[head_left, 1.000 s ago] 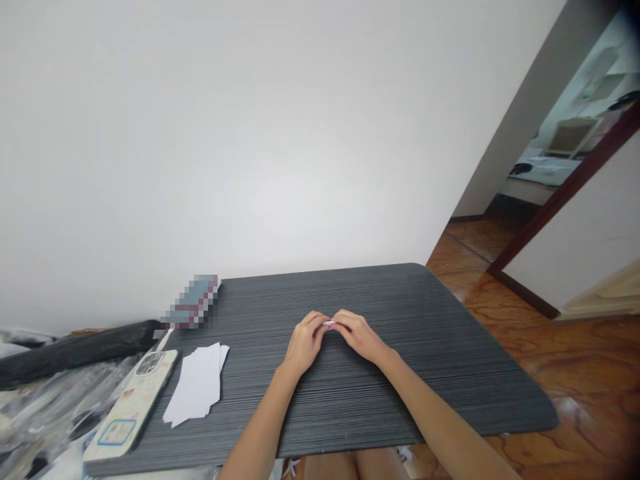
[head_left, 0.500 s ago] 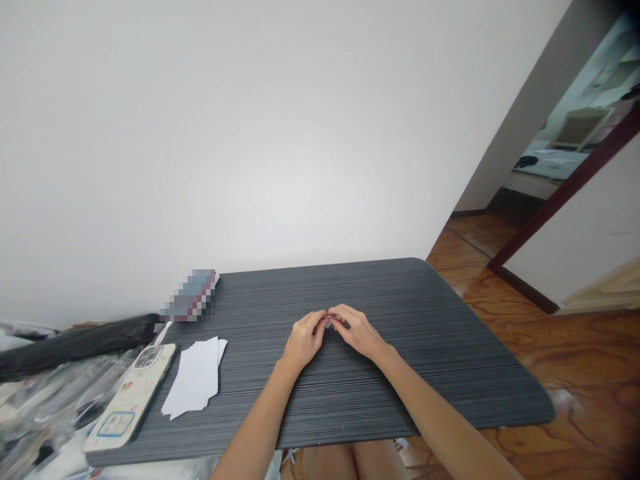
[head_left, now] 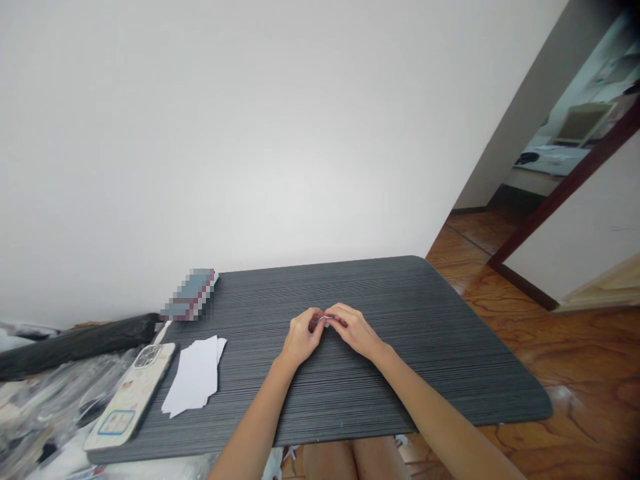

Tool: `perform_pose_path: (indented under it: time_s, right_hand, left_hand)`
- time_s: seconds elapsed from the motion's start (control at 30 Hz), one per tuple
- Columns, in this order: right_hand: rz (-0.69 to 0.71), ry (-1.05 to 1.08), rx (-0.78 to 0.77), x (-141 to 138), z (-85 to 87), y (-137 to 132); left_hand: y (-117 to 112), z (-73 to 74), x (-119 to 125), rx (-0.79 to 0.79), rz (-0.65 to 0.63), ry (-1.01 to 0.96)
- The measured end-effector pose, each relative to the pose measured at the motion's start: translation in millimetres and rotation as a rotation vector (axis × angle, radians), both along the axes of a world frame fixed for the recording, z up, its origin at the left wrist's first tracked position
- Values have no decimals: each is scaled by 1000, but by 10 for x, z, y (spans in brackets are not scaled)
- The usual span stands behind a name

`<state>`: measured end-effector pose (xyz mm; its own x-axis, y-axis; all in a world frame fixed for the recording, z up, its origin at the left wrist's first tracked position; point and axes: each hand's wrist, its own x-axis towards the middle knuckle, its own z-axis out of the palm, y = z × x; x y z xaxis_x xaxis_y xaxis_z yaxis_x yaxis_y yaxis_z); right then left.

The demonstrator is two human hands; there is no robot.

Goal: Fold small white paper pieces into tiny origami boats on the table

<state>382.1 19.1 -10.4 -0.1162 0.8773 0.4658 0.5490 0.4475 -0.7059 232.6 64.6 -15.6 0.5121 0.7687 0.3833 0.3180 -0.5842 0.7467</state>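
Over the middle of the dark table [head_left: 380,400], my left hand [head_left: 301,339] and my right hand [head_left: 354,331] meet at the fingertips. Between them they pinch a small whitish piece [head_left: 327,322] that looks like folded paper. Most of it is hidden by the fingers, so its exact shape cannot be made out. Left of my hands lies a loose stack of white paper sheets [head_left: 194,375], slightly fanned.
A phone in a pale decorated case [head_left: 131,400] lies at the table's left edge. A blurred-out book-like object [head_left: 193,295] sits at the back left. Clear plastic bags [head_left: 45,413] and a long black roll [head_left: 80,345] are beside the table. A white wall [head_left: 300,167] rises behind.
Both hands have shifted slightly left. The left fingers have changed position around the small whitish piece, and a little more of it shows between the fingertips.
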Motion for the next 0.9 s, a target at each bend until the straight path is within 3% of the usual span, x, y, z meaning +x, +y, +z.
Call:
perform_pose_path:
  time_s: [0.47, 0.63, 0.9]
  right_hand:
    - [-66, 76, -44, -12, -46, 12]
    - [-30, 113, -106, -26, -91, 19]
    - [-32, 54, -65, -9, -63, -7]
  left_hand:
    - [22, 78, -8, -22, -55, -30]
    - [20, 37, -14, -43, -48, -28]
    - [28, 32, -23, 60, -68, 26]
